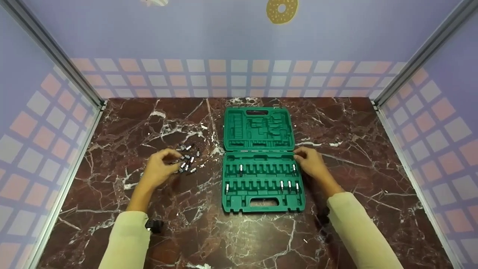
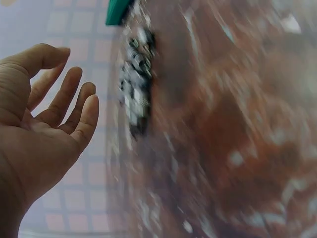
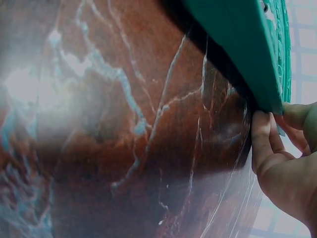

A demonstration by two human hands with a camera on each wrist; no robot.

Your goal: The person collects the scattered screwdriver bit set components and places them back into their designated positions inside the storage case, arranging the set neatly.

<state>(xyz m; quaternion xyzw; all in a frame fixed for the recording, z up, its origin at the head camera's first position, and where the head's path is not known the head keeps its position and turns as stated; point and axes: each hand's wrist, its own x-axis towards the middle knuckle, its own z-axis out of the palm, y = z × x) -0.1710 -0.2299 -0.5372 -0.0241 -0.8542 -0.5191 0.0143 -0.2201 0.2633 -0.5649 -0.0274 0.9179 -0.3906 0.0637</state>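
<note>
A green plastic tool case lies opened flat on the marble table, its lid folded back toward the wall. Several metal socket bits stand in its two slotted rows, such as one bit in the upper row. My right hand pinches the case's right edge near the hinge, thumb above and fingertips below in the right wrist view. To the left of the case lies a loose pile of socket bits. Beside that pile is my left hand, fingers loosely curved; the left wrist view shows nothing in it.
Patterned walls close off the back and both sides of the reddish-brown marble table. A small black device sits at the left sleeve cuff. The moulded lid holds no bits.
</note>
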